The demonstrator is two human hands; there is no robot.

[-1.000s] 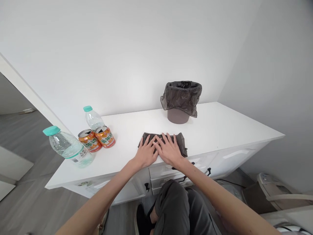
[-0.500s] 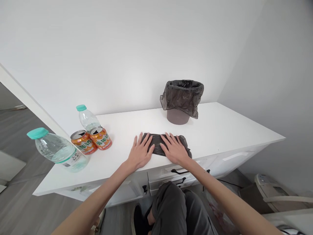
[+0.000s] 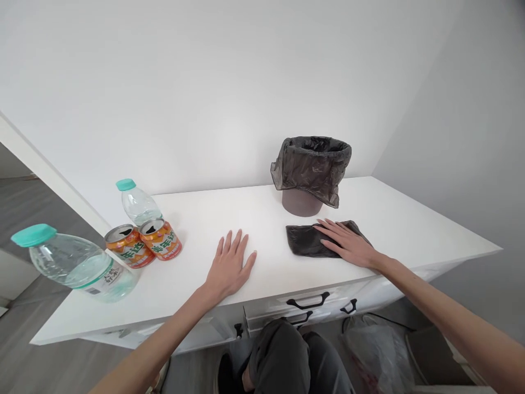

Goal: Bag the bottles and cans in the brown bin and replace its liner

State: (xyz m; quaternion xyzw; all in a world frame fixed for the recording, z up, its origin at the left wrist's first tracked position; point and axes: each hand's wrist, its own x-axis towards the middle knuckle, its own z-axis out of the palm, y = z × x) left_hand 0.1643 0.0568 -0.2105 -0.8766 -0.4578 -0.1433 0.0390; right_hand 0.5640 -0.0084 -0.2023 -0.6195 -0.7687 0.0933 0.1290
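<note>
A folded black plastic bag lies flat on the white cabinet top. My right hand rests on its right part with the fingers stretched out, covering some of it. My left hand lies flat on the bare white surface, fingers apart, with nothing in it. Behind the folded bag stands a brown trash bin, its rim and upper sides covered by a dark bin liner.
Two orange soda cans with opened tops stand at the left, between two clear bottles with turquoise caps. The cabinet top meets a wall at the back. Black drawer handles stick out below its front edge.
The folded bag has slid to the right under my right hand. My left hand has come off the bag and now lies on the bare surface. The view has shifted slightly.
</note>
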